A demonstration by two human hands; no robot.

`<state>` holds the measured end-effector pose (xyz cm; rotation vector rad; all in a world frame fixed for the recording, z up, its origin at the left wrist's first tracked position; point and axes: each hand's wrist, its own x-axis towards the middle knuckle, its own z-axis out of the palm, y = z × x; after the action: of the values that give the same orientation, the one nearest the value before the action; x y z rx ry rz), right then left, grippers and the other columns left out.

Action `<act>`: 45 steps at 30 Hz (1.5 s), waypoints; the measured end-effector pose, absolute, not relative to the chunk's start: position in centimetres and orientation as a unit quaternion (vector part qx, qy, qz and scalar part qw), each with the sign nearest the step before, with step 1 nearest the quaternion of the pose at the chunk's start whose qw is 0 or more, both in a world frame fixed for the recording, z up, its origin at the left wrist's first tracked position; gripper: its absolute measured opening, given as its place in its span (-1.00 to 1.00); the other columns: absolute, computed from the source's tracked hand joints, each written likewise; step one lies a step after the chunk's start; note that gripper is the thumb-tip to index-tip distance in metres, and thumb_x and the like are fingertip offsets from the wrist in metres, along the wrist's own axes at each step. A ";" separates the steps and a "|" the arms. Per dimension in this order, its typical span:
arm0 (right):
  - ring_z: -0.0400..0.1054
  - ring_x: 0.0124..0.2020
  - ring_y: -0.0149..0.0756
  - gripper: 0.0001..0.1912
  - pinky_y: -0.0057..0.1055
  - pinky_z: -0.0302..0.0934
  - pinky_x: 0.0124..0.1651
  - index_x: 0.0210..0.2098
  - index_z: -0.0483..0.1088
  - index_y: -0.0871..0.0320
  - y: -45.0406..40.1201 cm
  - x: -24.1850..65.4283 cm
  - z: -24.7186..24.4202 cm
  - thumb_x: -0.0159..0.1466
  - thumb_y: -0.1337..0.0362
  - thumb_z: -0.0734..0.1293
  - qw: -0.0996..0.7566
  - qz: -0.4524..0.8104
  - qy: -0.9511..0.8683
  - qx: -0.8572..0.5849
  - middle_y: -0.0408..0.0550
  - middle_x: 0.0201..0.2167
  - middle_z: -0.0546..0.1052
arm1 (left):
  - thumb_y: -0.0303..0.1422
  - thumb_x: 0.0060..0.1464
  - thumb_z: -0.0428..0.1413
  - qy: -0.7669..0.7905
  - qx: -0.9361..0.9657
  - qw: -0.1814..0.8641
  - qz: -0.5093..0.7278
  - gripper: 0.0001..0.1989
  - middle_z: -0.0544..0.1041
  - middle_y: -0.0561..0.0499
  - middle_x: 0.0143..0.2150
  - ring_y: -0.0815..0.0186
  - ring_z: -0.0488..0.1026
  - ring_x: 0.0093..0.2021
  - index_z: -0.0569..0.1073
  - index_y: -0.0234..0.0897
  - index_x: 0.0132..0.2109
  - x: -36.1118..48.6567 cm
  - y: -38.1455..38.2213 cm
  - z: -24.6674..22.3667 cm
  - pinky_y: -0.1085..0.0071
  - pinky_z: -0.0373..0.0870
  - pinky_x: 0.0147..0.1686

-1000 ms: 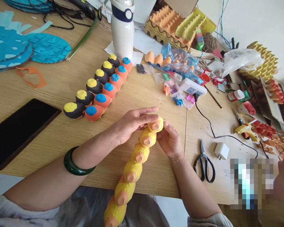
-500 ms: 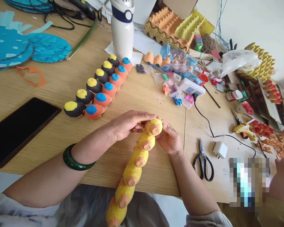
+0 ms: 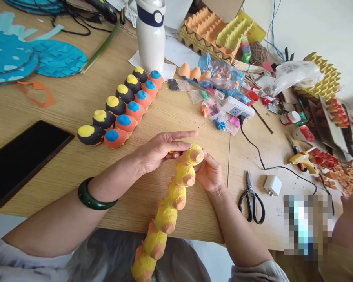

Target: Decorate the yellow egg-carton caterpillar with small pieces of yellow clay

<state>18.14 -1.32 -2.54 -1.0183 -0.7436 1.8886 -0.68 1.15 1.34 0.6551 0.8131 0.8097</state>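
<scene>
A long egg-carton strip [image 3: 167, 214], its cups coated in yellow clay with bare orange tips, slants up from my lap over the table's front edge. My right hand [image 3: 211, 172] grips its far end from the right, thumb and fingers round the last cup. On the other side, my left hand [image 3: 159, 150] has its thumb pressed on that cup's yellow clay and its index finger stretched out. A bit of yellow clay shows under the thumb, held by the curled fingers, which are partly hidden. A dark green bangle [image 3: 95, 196] circles the left forearm.
Black-and-yellow cups [image 3: 114, 105] and orange-and-blue cups [image 3: 134, 111] stand in rows ahead. A phone [image 3: 29, 156] lies left; scissors [image 3: 251, 201] and a white charger [image 3: 272, 185] lie right. A bottle [image 3: 150, 43] and power strip [image 3: 238, 107] stand behind. Another person's hand [image 3: 351, 223] is at far right.
My left index finger has lifted and straightened away from the strip while the thumb stays on it. The strip has turned slightly, its orange tips shifting right.
</scene>
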 end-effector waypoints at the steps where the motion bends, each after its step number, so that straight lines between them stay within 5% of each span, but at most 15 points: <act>1: 0.55 -0.30 -0.16 -0.60 -0.21 0.48 -0.22 -0.29 0.55 0.02 -1.3 18.2 -2.5 0.07 -0.12 0.53 0.427 0.754 -0.287 -0.409 -0.10 -0.32 0.67 | -0.32 -0.11 0.45 0.373 0.310 0.788 0.379 -0.45 0.34 0.15 -0.54 0.50 0.10 -0.54 0.68 -0.20 0.10 -0.7 1.1 1.3 0.48 -0.03 -0.52; 8: 0.55 -0.27 -0.17 -0.62 -0.24 0.49 -0.22 -0.28 0.55 0.02 -1.2 18.4 -2.7 0.14 -0.13 0.48 0.429 0.743 -0.311 -0.410 -0.11 -0.34 0.65 | -0.31 0.04 0.40 0.336 0.385 0.762 0.397 -0.29 0.21 0.22 -0.58 0.46 0.10 -0.51 0.47 -0.11 0.35 -0.8 1.0 1.2 0.48 0.04 -0.45; 14: 0.56 -0.19 -0.12 -0.60 -0.20 0.48 -0.16 -0.20 0.54 0.00 -1.1 18.8 -2.8 0.15 -0.14 0.47 0.430 0.738 -0.323 -0.408 -0.10 -0.29 0.65 | -0.35 0.08 0.36 0.321 0.415 0.755 0.394 -0.20 0.29 0.21 -0.53 0.43 0.12 -0.46 0.34 -0.11 0.44 -0.9 0.8 1.5 0.46 0.08 -0.40; 22: 0.52 -0.27 -0.23 -0.70 -0.29 0.44 -0.15 -0.30 0.55 0.06 -1.5 18.7 -2.5 0.16 -0.03 0.51 0.426 0.775 -0.293 -0.365 -0.11 -0.33 0.63 | -0.09 0.07 0.36 0.333 0.383 0.781 0.365 -0.45 0.46 0.09 -0.43 0.44 0.26 -0.43 0.64 -0.22 0.16 -0.7 1.0 1.2 0.49 0.14 -0.41; 25: 0.47 -0.40 -0.36 -0.75 -0.43 0.40 -0.29 -0.37 0.55 0.07 -1.6 18.5 -2.5 0.12 0.05 0.56 0.440 0.779 -0.268 -0.357 -0.21 -0.43 0.59 | -0.23 0.01 0.42 0.335 0.368 0.796 0.345 -0.38 0.58 0.07 -0.39 0.41 0.39 -0.39 0.59 -0.16 0.23 -0.8 1.1 1.2 0.48 0.24 -0.33; 30: 0.49 -0.42 -0.39 -0.75 -0.46 0.42 -0.28 -0.35 0.58 0.07 -1.6 18.2 -2.3 0.09 0.08 0.59 0.444 0.789 -0.235 -0.354 -0.22 -0.43 0.63 | -0.38 0.05 0.40 0.293 0.351 0.812 0.362 -0.24 0.49 0.20 -0.52 0.48 0.33 -0.48 0.41 -0.14 0.39 -1.0 1.1 1.1 0.54 0.15 -0.44; 36: 0.53 -0.37 -0.32 -0.82 -0.39 0.46 -0.26 -0.32 0.59 0.07 -1.5 18.3 -2.5 0.13 0.14 0.55 0.450 0.784 -0.217 -0.368 -0.18 -0.38 0.67 | -0.41 0.07 0.41 0.267 0.370 0.807 0.375 -0.13 0.66 0.08 -0.32 0.38 0.53 -0.29 0.28 -0.12 0.47 -0.9 1.1 0.7 0.48 0.37 -0.20; 45: 0.54 -0.36 -0.26 -0.76 -0.29 0.50 -0.18 -0.21 0.61 0.08 -1.6 18.5 -2.7 0.20 0.09 0.49 0.436 0.797 -0.207 -0.363 -0.13 -0.33 0.69 | -0.40 0.08 0.41 0.238 0.450 0.759 0.406 0.01 0.65 0.10 -0.33 0.43 0.47 -0.36 0.09 -0.07 0.54 -0.8 1.1 0.3 0.54 0.36 -0.30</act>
<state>18.48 -1.59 -2.74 -0.9030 -0.5154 1.9822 -0.76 1.12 0.31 0.9795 0.5180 0.8847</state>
